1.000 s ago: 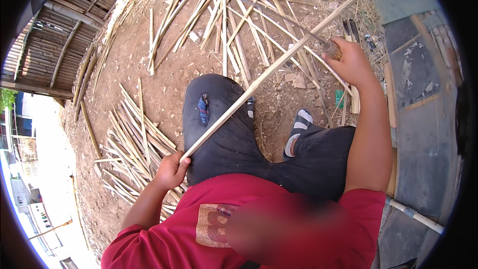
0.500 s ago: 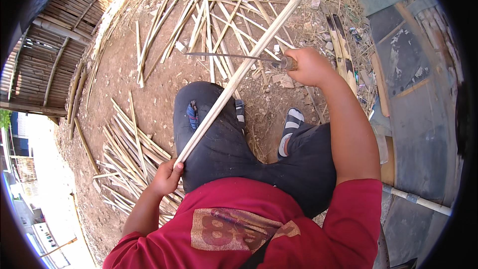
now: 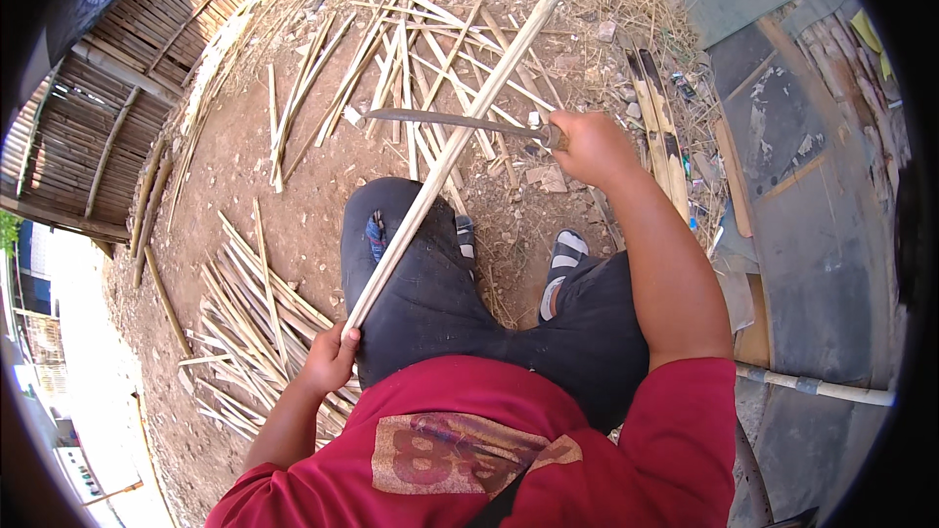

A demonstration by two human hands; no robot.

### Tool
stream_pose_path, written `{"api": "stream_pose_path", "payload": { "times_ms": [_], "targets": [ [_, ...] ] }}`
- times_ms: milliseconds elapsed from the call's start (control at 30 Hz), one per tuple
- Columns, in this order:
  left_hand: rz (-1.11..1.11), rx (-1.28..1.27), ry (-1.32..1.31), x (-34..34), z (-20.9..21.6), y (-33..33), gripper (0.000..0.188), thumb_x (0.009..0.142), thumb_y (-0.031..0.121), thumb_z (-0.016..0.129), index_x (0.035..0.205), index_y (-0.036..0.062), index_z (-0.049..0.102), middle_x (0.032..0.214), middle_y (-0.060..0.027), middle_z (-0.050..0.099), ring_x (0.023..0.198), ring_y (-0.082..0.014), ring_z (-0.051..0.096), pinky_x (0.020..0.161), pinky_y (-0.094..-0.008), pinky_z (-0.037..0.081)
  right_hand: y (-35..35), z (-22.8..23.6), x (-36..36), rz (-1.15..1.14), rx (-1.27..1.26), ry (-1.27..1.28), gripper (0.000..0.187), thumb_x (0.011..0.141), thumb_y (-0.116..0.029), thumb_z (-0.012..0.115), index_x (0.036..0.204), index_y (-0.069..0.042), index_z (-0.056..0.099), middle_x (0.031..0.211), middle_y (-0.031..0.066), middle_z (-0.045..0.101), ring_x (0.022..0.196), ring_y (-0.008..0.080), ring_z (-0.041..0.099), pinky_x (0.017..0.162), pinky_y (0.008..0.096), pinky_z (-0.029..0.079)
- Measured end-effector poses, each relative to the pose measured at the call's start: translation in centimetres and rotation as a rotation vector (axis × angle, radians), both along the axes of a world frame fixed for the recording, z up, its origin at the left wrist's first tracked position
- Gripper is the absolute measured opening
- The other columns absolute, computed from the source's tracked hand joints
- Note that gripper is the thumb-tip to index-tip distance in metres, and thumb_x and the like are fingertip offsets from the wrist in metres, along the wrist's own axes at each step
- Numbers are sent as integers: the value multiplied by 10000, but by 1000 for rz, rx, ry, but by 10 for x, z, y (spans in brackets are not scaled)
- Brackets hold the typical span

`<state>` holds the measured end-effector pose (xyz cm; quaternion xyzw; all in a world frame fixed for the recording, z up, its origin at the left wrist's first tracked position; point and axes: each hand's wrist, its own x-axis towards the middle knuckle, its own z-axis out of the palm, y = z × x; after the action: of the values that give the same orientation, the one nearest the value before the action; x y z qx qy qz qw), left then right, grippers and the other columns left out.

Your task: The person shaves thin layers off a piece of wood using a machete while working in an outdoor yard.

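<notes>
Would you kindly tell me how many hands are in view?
2: the left hand grips the near end of a long wooden strip, and the right hand holds a long-bladed knife by its handle.

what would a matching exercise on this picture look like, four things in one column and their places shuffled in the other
Things:
1. long pale wooden strip
2. long dark metal blade
3. dense pile of narrow pale wooden strips
4. brown slatted wall

Places:
A. on the brown dirt ground, left of the black trousers
B. in the upper left of the picture
C. held near its lower end in the left hand
D. extending leftward from the right hand

Pairs: 1-C, 2-D, 3-A, 4-B
</notes>
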<state>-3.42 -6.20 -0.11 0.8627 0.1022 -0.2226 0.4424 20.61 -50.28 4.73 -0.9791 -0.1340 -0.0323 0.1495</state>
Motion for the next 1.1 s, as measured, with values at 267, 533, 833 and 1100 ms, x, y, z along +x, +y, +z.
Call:
{"api": "stream_pose_path", "payload": {
  "times_ms": [267, 533, 833, 1100],
  "targets": [
    [-100, 89, -274, 5, -20, 1, 496, 1063, 414, 520, 853, -33, 562, 640, -139, 543, 616, -187, 504, 599, -376, 455, -3, -8, -1, 55, -112, -62, 261, 819, -191, 734, 1048, -115, 633, 910, 146, 711, 910, 355, 702, 787, 486, 563],
    [-18, -3, -33, -9, -2, 5, 512, 1067, 456, 498, 931, -28, 599, 693, -49, 557, 685, -134, 511, 631, -338, 459, 11, 7, -10, 178, -70, -113, 295, 783, -204, 769, 1017, -103, 621, 879, 144, 707, 880, 378, 696, 744, 496, 554],
    [-96, 117, -227, 5, -11, -2, 499, 1072, 428, 489, 930, -38, 599, 679, -84, 573, 650, -164, 527, 619, -359, 462, -16, 9, 10, -46, 61, -145, 316, 837, -248, 738, 1098, -96, 644, 837, 148, 702, 803, 388, 701, 737, 494, 559],
    [-118, 136, -179, -7, -8, 4, 481, 1078, 409, 472, 930, -31, 597, 700, -74, 582, 678, -159, 542, 626, -352, 455, 24, 16, -18, 304, 13, -286, 218, 824, -246, 737, 939, -96, 629, 767, 132, 680, 779, 368, 702, 689, 484, 557]
  ]
}}
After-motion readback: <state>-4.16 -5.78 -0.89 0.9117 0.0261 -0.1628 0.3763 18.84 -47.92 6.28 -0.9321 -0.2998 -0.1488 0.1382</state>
